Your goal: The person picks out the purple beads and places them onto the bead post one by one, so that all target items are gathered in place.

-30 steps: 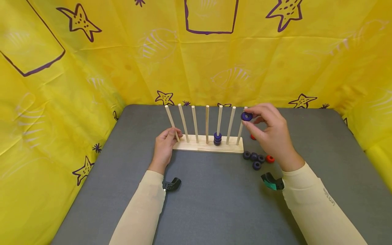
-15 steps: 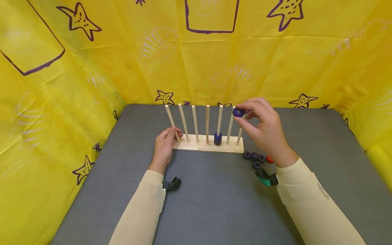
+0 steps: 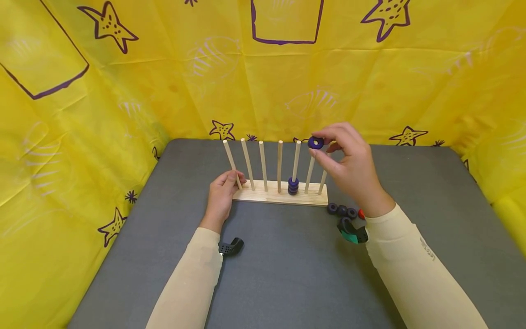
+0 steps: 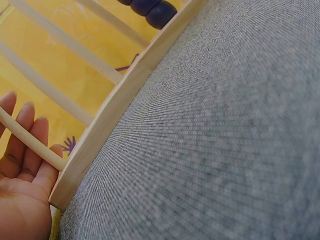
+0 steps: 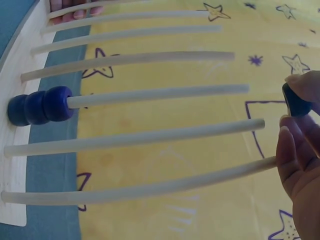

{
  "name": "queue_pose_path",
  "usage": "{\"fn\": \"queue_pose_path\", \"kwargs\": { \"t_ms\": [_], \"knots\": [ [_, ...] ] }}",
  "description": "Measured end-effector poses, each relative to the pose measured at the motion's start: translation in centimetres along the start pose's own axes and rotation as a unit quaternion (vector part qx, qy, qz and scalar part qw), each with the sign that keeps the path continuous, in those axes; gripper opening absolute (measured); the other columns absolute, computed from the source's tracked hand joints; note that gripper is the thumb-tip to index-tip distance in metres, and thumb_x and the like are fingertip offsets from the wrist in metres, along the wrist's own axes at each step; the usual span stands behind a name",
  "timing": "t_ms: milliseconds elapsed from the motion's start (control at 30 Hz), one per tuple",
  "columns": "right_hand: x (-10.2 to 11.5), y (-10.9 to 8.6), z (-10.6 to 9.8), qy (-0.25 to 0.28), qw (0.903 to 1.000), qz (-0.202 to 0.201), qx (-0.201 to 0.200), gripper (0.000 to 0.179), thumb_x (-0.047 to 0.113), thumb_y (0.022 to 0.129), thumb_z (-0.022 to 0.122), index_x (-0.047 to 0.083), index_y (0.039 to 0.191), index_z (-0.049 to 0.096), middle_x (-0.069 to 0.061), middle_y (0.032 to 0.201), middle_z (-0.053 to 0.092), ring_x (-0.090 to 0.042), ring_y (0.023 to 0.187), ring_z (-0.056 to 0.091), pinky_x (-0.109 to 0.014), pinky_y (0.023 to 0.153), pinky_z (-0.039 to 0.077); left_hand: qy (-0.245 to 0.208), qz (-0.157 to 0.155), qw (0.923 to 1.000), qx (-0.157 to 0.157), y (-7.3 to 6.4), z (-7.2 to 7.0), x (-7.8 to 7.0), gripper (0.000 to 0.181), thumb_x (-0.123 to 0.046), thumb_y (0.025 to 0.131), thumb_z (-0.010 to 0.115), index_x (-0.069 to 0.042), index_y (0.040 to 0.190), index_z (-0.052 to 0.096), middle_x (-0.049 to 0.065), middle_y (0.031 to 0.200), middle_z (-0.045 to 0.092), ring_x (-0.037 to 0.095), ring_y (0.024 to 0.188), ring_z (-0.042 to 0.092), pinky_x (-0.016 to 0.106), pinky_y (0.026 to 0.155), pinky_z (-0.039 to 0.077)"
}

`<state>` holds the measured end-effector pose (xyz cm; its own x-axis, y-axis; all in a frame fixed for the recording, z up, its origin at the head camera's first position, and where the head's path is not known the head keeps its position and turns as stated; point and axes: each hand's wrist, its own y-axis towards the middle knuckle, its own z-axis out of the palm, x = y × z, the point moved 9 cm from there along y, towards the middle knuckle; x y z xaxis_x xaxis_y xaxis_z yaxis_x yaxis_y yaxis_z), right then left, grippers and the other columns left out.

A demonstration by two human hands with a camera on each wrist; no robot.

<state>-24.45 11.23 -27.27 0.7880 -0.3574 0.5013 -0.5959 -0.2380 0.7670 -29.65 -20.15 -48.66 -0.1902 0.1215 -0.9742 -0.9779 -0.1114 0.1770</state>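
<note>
A wooden peg rack (image 3: 267, 196) with several upright pegs stands on the table. My left hand (image 3: 220, 194) holds its left end, thumb in front of the leftmost peg (image 4: 30, 140) and fingers behind it. Three dark blue beads (image 3: 293, 186) are stacked at the foot of the third peg from the right. My right hand (image 3: 351, 167) pinches another dark blue bead (image 3: 315, 143) between thumb and index finger, its hole showing. In the right wrist view this bead (image 5: 296, 102) is beyond the peg tips, clear of the stacked beads (image 5: 42, 106).
Several loose dark blue beads (image 3: 342, 210) lie by the rack's right front corner. A red bead (image 3: 361, 214) shows partly beside my right wrist. A yellow patterned cloth (image 3: 263, 91) hangs behind and beside the grey table (image 3: 267, 265).
My right hand has moved left and up with the blue bead, from the rightmost peg toward the second from the right. The left hand has stayed in place on the rack.
</note>
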Motion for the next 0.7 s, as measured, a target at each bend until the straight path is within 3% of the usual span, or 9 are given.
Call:
{"fn": "queue_pose_path", "kwargs": {
  "t_ms": [233,500,700],
  "knots": [
    [0.1,0.8,0.2,-0.004,0.9999,-0.014,-0.005,0.032,-0.008,0.089,0.087,-0.006,0.119,0.075,-0.017,0.113,0.068,-0.022,0.099,0.065,-0.023,0.084,0.056,-0.004,-0.001,1.0,-0.001,0.0,0.0,0.0,0.048,-0.029,0.115,0.06,0.018,0.114,0.068,0.012,0.099,0.071,0.028,0.103,0.069,0.037,0.097,0.057],
    [-0.7,1.9,1.2,-0.009,0.9999,0.003,0.012,0.031,-0.006,0.091,0.087,-0.006,0.12,0.075,-0.017,0.113,0.068,-0.02,0.1,0.065,-0.028,0.085,0.059,-0.006,-0.003,1.0,-0.004,0.0,-0.1,0.0,0.047,-0.028,0.114,0.061,0.018,0.115,0.068,0.011,0.099,0.071,0.028,0.103,0.069,0.037,0.097,0.057],
    [-1.3,2.2,2.1,-0.005,0.9997,0.01,0.02,0.03,-0.006,0.09,0.087,-0.005,0.118,0.076,-0.015,0.111,0.068,-0.027,0.098,0.065,-0.033,0.085,0.059,-0.007,-0.004,1.0,-0.003,0.0,0.1,-0.1,0.045,-0.027,0.115,0.061,0.018,0.115,0.068,0.009,0.099,0.071,0.029,0.104,0.069,0.037,0.098,0.057]
  ]
}}
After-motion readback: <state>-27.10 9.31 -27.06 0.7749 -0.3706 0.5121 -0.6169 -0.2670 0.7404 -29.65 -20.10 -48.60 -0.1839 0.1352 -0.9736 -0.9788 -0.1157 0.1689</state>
